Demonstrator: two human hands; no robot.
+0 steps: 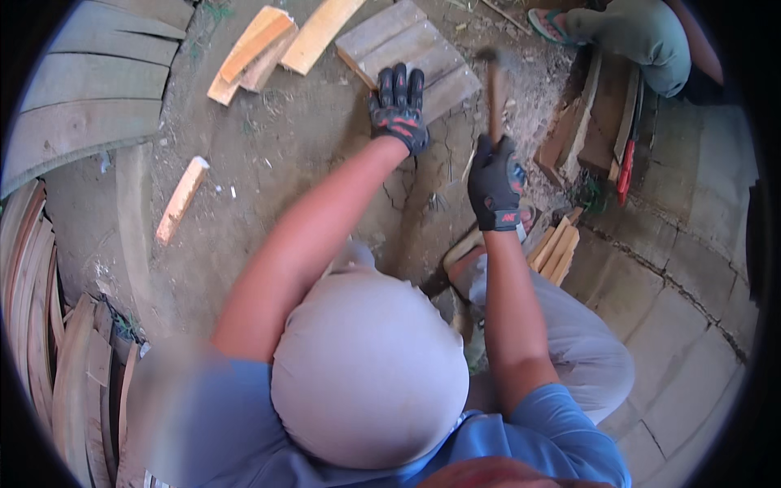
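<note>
My left hand (398,112), in a black glove with red marks, lies with fingers stretched out on the near edge of a panel of weathered wooden boards (411,41). The panel rests on the dirt ground, its boards side by side. To its right, my right hand (495,185), gloved in black and grey, is closed round the wooden handle of a hammer (497,106). The hammer points away from me, and its dark head is blurred beside the panel's right corner. Any nails on the panel are too small to make out.
Cut wood pieces (252,53) lie beyond my left arm, with a single short piece (181,201) nearer. Small slats (555,250) sit by my right forearm. Another person's leg (643,41) is at the far right, near thick boards and a red-handled tool (626,172).
</note>
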